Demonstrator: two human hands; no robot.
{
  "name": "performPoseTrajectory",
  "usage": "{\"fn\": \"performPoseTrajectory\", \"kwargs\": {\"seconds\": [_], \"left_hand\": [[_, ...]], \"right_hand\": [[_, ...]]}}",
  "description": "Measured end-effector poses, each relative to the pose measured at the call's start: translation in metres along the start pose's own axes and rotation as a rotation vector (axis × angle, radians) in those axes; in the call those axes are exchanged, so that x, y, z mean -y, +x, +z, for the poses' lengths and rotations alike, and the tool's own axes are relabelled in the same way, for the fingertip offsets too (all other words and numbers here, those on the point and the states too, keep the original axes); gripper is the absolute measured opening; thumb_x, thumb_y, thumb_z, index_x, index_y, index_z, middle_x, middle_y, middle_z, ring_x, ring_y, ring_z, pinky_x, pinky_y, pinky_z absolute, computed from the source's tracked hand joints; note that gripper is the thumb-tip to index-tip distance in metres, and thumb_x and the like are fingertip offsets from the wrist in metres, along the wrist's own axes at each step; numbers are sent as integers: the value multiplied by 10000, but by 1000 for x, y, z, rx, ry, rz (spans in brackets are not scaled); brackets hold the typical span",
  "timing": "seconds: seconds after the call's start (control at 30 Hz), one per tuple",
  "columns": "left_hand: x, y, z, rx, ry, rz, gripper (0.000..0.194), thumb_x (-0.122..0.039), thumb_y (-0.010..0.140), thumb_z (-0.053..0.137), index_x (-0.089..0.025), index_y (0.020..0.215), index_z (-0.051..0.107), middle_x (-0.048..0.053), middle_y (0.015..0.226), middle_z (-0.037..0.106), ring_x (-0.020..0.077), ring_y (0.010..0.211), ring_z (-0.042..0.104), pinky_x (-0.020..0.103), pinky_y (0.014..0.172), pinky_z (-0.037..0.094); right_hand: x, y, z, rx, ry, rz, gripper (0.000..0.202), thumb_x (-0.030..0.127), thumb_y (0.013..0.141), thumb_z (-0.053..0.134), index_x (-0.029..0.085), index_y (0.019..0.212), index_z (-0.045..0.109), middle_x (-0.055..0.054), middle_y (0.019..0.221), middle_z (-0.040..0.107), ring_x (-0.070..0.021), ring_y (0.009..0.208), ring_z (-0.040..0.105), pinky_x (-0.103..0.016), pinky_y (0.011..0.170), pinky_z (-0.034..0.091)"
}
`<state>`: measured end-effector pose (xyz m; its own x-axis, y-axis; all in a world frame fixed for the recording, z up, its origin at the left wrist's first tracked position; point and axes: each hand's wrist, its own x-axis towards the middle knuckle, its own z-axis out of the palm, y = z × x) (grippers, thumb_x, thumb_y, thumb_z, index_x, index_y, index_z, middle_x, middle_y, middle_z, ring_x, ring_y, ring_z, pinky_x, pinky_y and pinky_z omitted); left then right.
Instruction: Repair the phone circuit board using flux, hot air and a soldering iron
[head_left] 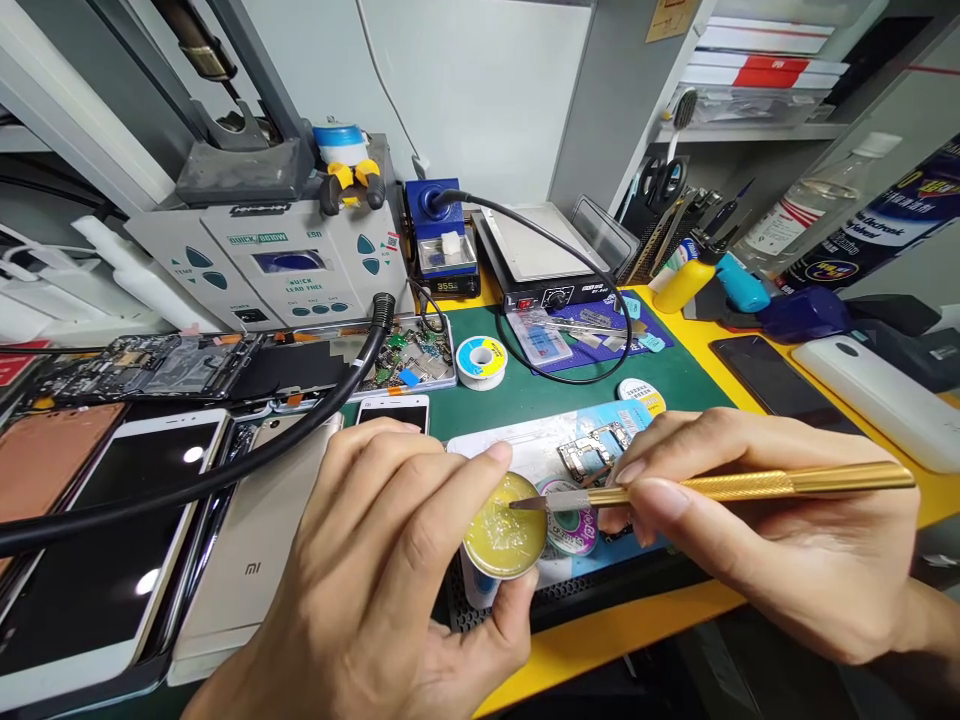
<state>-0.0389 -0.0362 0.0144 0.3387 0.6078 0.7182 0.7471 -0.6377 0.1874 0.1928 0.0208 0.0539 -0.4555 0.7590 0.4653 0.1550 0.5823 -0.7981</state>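
Note:
My left hand [397,560] is closed around a small round tin of yellow flux paste [506,545], tilted so its open top faces me. My right hand [772,520] grips a craft knife with a gold knurled handle [750,485] like a pen. Its blade [551,503] points left and the tip meets the paste. Behind the tin, a spool of desoldering braid [574,535] with a purple label lies on a light blue work mat [517,435]. A small phone circuit board [585,455] rests on that mat, partly hidden by my right fingers.
A black hose [300,435] crosses the left side over several phones [97,520]. The hot air station [285,265] stands behind. A solder spool [481,362], a soldering iron stand [448,250] and a heating plate [547,250] are further back. Bottles [802,210] stand at the right.

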Motion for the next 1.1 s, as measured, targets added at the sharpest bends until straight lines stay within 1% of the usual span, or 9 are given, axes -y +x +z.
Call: {"fn": "performPoseTrajectory", "kwargs": {"seconds": [0.13,0.23,0.3,0.4,0.5,0.6,0.7,0.97,1.1], "left_hand": [[0,0,1,3,3,8,633,-124,697,837,-11,1269,590,141,1046,703,271,1005,622,520,911,524],[0,-1,0,9,10,13,640,-113,697,843,-23,1274,583,148,1069,708,272,1020,626,521,919,530],[1,-1,-1,0,15,18,648,-104,693,847,-31,1276,572,152,1082,701,273,1037,627,524,929,531],[1,-1,-2,-4,30,15,641,-96,699,845,-46,1272,561,142,1083,689,266,1055,627,523,958,524],[1,-1,-1,4,44,14,622,-97,707,844,-56,1260,562,131,1077,681,256,1052,624,509,962,523],[2,-2,0,0,45,27,631,-91,703,842,-51,1265,556,134,1085,677,261,1055,623,517,955,527],[1,-2,-1,-6,43,36,626,-90,709,838,-44,1265,554,138,1081,675,265,1051,621,527,949,531],[1,-1,-3,4,54,30,615,-107,711,838,-53,1254,553,129,1075,673,260,1048,621,513,947,531],[1,-1,-4,13,51,18,612,-105,710,829,-47,1253,553,128,1068,670,254,1050,619,501,948,529]], "right_hand": [[-2,-2,1,-68,81,39,171,49,880,699,203,820,740,17,638,742,-167,566,730,-290,537,610],[-7,-7,-1,-143,196,144,136,145,935,724,219,824,746,-5,681,757,-174,549,727,-281,474,589],[-11,-10,-4,-177,263,224,138,201,939,746,233,805,746,-11,685,754,-171,523,714,-271,444,576],[-12,-10,-8,-145,294,276,163,243,940,748,242,778,734,-13,665,744,-177,510,700,-280,444,573],[-6,-7,-9,-72,232,249,159,187,928,732,238,777,729,-2,659,748,-176,529,713,-272,464,585],[0,-3,-4,-13,174,156,162,82,875,718,221,794,740,21,646,748,-152,556,725,-248,528,611],[1,-2,0,37,126,66,199,1,818,711,197,817,750,15,686,773,-132,583,732,-223,575,619],[-3,-3,-3,37,26,10,209,-1,819,710,203,844,749,24,717,788,-128,635,744,-218,627,618],[-3,-3,-5,24,14,13,212,2,820,711,209,843,753,22,703,783,-141,628,743,-234,610,621]]}}
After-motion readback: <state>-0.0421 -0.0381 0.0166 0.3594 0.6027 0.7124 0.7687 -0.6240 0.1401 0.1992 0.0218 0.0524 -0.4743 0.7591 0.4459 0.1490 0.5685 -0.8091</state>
